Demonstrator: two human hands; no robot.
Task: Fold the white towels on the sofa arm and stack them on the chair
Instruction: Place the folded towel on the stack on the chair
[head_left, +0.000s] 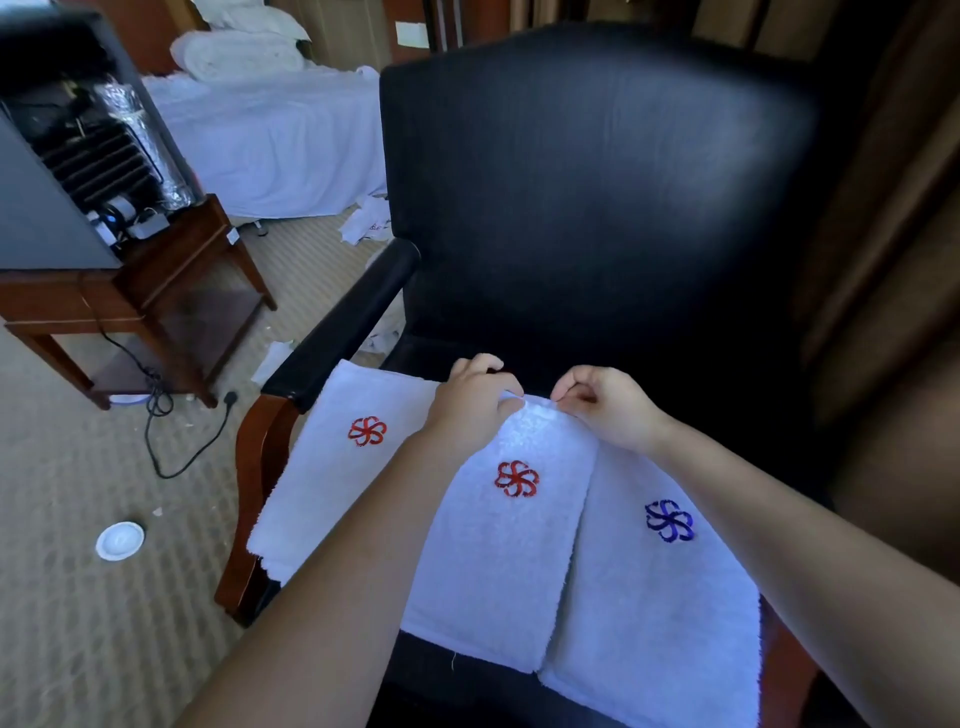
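Three folded white towels lie side by side on the black chair seat. The left towel bears a red flower logo and reaches the armrest. The middle towel also has a red logo. A blue logo marks the right towel. My left hand pinches the far edge of the middle towel on its left side. My right hand pinches the same edge at its right corner. Both forearms stretch over the towels.
The chair's black padded left armrest sits on a wooden frame. On the left, a wooden side table carries a dark appliance, with a cable on the carpet. A white round lid and crumpled white cloths lie on the floor. A white bed is behind.
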